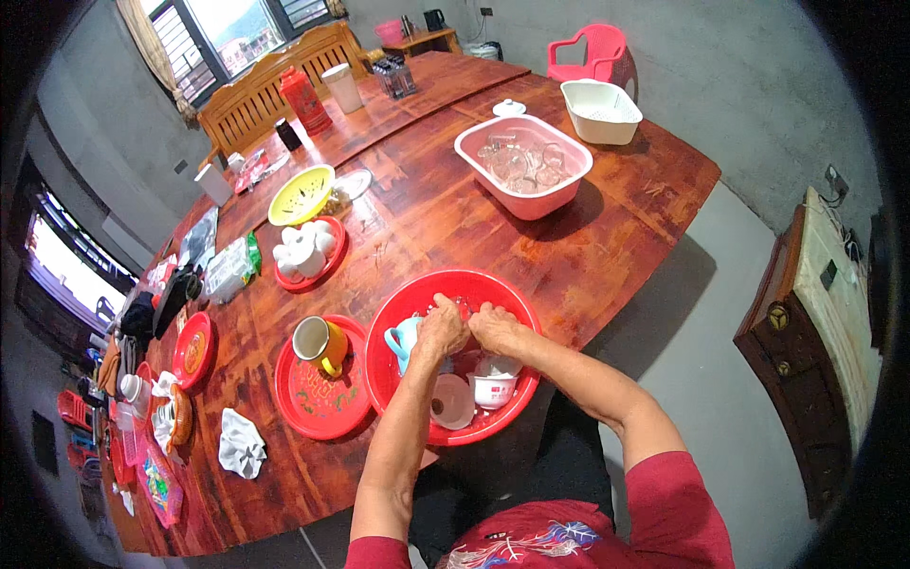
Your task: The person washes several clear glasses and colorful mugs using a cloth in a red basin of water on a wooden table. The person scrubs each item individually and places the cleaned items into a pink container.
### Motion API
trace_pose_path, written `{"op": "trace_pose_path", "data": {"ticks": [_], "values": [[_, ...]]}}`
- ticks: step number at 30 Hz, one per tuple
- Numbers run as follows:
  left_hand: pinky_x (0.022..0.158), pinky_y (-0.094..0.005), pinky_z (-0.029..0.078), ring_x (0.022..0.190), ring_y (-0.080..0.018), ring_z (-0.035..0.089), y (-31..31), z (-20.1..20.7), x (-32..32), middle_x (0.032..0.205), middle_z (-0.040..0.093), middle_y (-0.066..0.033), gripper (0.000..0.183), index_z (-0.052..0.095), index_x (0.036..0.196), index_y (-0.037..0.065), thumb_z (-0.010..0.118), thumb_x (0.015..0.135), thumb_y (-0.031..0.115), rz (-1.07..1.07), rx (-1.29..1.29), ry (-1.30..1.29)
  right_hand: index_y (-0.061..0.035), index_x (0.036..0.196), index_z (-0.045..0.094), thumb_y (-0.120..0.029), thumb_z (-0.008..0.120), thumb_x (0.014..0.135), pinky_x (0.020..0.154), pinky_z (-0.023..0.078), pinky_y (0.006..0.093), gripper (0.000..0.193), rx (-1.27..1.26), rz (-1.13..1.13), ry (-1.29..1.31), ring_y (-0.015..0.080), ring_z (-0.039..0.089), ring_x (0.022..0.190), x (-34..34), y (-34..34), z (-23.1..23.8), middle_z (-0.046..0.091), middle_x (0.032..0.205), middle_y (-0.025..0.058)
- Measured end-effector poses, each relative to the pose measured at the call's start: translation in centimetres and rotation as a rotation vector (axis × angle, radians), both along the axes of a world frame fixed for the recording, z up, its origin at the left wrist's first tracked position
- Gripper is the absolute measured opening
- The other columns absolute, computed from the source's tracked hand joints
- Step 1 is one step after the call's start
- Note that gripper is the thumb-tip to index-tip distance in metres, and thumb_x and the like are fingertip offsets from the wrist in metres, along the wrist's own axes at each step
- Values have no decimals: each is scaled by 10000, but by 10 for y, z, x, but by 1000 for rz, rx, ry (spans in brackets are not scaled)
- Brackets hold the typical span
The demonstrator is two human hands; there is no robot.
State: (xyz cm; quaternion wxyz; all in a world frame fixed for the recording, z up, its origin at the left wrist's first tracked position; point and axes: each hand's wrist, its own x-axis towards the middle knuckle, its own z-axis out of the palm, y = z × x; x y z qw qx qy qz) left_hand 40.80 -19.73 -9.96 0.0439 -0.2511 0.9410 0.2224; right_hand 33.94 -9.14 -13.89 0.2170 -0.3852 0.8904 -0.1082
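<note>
A large red basin (384, 322) stands at the near edge of the wooden table. Over its far half are my left hand (443, 327) and my right hand (496, 328), close together with fingers bent inward and closed. Something clear and shiny shows at their fingertips, but what they grip is mostly hidden. A light blue cup (402, 339) lies beside my left hand. Below my right wrist sit a white cup (493, 389) with red marks and a pale round dish (452, 402).
Left of the basin, a red tray (318, 403) bears a yellow mug (320, 346). Farther back are a red plate of white cups (305, 251), a yellow colander (301, 194), a pink tub (531, 201) of clear glasses and a white basket (601, 112). A white cloth (242, 444) lies left.
</note>
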Motion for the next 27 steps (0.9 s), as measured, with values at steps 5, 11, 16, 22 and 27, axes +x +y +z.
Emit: {"op": "trace_pose_path", "data": {"ticks": [5, 11, 16, 22, 27], "values": [[846, -449, 469, 969, -428, 585, 4, 11, -7, 984, 574, -354, 653, 323, 1104, -154, 582, 803, 364, 167, 11, 12, 54, 1034, 542, 3, 549, 735, 804, 497, 466, 304, -175, 116, 136, 402, 564, 997, 25, 24, 53, 551, 1044, 259], [837, -445, 474, 976, -424, 581, 12, -13, -25, 965, 573, -362, 644, 403, 1050, -180, 631, 745, 339, 309, 79, 84, 46, 872, 506, 7, 526, 732, 711, 480, 479, 146, -689, -49, 221, 433, 564, 838, 24, 45, 44, 508, 893, 276], [687, -412, 505, 821, -332, 646, -38, -78, -18, 832, 620, -309, 557, 549, 879, -147, 755, 637, 311, 485, 323, 335, 27, 890, 467, 10, 527, 733, 698, 476, 472, 169, -852, -54, 284, 416, 564, 821, 33, 29, 50, 497, 865, 263], [759, -381, 480, 856, -324, 605, 24, -15, 0, 914, 600, -241, 715, 453, 1093, -146, 759, 637, 312, 566, 290, 700, 16, 896, 437, -4, 509, 740, 678, 471, 469, 173, -722, -56, 288, 416, 555, 804, 19, 38, 40, 497, 859, 258], [846, -343, 458, 951, -264, 570, 29, 0, 20, 1036, 568, -188, 820, 381, 1223, -73, 805, 594, 239, 501, 392, 1021, 11, 897, 431, 15, 483, 734, 668, 451, 493, 171, -671, 19, 233, 443, 533, 803, 13, 32, 34, 498, 840, 261]]}}
